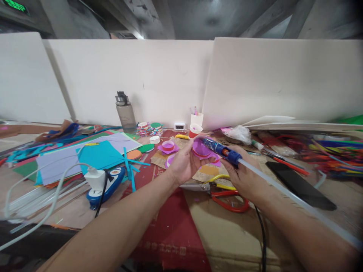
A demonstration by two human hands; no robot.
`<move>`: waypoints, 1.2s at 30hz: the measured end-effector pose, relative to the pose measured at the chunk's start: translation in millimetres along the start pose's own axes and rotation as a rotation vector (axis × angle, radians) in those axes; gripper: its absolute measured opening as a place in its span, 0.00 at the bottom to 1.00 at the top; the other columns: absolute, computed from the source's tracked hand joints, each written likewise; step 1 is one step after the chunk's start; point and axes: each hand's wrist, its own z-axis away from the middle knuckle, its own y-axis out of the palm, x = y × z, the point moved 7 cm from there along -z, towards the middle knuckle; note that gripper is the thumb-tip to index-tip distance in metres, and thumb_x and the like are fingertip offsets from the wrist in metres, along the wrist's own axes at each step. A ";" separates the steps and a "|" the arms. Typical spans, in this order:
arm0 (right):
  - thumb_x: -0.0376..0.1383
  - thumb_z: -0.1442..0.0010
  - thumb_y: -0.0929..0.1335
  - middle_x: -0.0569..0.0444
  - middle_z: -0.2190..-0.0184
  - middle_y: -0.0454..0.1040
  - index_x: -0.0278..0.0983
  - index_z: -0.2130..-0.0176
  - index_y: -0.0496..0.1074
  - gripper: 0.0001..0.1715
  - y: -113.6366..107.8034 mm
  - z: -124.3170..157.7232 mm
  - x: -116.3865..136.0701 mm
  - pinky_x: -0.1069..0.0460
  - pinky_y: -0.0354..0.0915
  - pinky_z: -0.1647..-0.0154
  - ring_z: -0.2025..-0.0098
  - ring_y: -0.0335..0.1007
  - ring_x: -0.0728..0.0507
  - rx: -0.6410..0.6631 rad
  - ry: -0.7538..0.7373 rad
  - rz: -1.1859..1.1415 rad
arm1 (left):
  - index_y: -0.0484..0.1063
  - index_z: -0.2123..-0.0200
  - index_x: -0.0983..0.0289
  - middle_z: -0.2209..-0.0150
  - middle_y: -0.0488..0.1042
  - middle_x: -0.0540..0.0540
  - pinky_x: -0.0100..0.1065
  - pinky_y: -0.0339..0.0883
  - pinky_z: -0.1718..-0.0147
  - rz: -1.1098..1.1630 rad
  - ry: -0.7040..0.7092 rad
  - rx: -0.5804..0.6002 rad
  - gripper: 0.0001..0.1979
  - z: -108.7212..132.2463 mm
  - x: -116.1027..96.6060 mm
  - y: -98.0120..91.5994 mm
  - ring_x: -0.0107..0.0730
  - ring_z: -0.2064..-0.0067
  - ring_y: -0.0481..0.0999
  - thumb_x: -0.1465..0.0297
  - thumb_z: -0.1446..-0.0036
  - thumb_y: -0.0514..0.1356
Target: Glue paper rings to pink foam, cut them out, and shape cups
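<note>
My left hand (pixel 185 163) is closed around the side of a purple paper piece (pixel 200 147) with a red-edged round rim. In my right hand (pixel 241 172) is a blue hot glue gun (pixel 215 146), its nozzle pointing left at the inside of the purple piece. A long translucent glue stick (pixel 272 181) runs out of the gun's back along my right forearm. Whether the nozzle touches the paper I cannot tell. Below my hands lie scissors with red and yellow handles (pixel 231 202). A similar purple piece with a small round cup (pixel 168 146) sits left of my left hand.
A power strip (pixel 106 189) with a white plug and cables lies left, near coloured paper sheets (pixel 99 156). A grey bottle (pixel 125 113), paper cups (pixel 195 130) and a small clock (pixel 179 126) stand behind. A black phone (pixel 300 185) and coloured strips (pixel 334 158) lie right.
</note>
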 end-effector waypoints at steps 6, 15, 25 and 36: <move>0.42 0.37 0.60 0.45 0.59 0.73 0.38 0.52 0.65 0.16 0.3 -0.5 -3.9 0.46 0.66 0.60 0.58 0.70 0.39 0.014 0.036 0.037 | 0.71 0.50 0.58 0.53 0.74 0.54 0.42 0.68 0.53 -0.017 0.092 -0.078 0.15 1.5 -5.9 -3.9 0.33 0.56 0.73 0.64 0.38 0.53; 0.42 0.36 0.60 0.45 0.60 0.72 0.37 0.54 0.65 0.15 -0.7 -1.5 -0.9 0.47 0.66 0.61 0.59 0.70 0.39 0.040 0.050 0.074 | 0.65 0.43 0.57 0.56 0.75 0.53 0.40 0.66 0.51 -0.082 0.258 -0.072 0.25 0.4 -22.9 -11.5 0.29 0.57 0.73 0.70 0.44 0.61; 0.42 0.37 0.61 0.45 0.60 0.73 0.37 0.53 0.64 0.15 -0.8 -0.8 -1.7 0.45 0.66 0.60 0.58 0.70 0.37 0.000 0.053 0.048 | 0.71 0.51 0.58 0.58 0.75 0.52 0.41 0.67 0.52 -0.024 0.126 -0.121 0.14 0.5 -5.6 -9.6 0.29 0.60 0.74 0.65 0.40 0.56; 0.38 0.38 0.63 0.46 0.55 0.73 0.39 0.48 0.61 0.18 -0.2 3.2 13.5 0.47 0.67 0.59 0.55 0.70 0.40 0.018 -0.119 -0.063 | 0.69 0.47 0.61 0.54 0.76 0.58 0.30 0.68 0.68 -0.079 -0.043 -0.050 0.25 0.8 6.9 -4.4 0.31 0.62 0.75 0.56 0.36 0.44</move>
